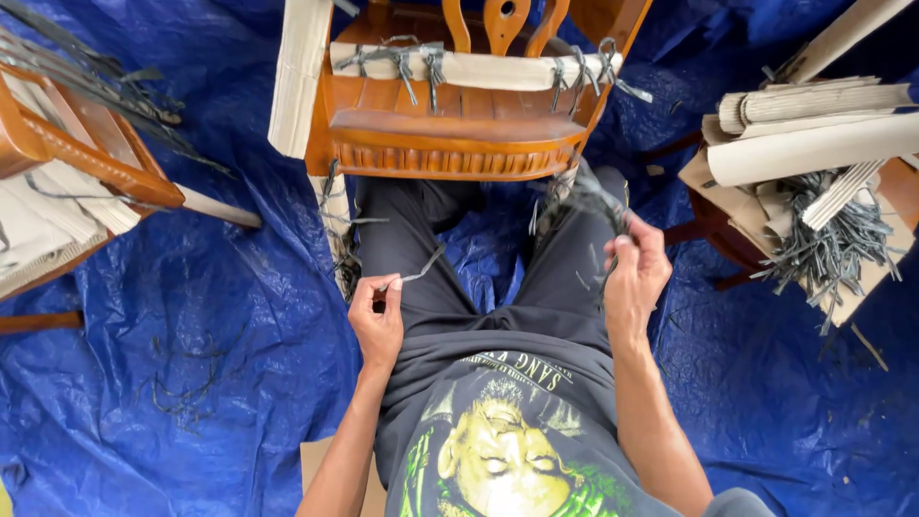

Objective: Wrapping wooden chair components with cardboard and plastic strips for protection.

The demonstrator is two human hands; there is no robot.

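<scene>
Grey strips already bind cardboard [479,67] onto the chair [450,144]; my left hand [376,321] pinches one strip [421,271], my right hand [634,278] clutches a bundle [586,196]; I judge wrapping remains.

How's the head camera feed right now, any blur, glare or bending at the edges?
Head view: even, soft light with no hard shadows; faint sheen on the blue tarp; the strip bundle above the right hand is motion-blurred, while the left hand and its grey strip are sharp; wide-angle lens bends the wooden chair outward.
</scene>
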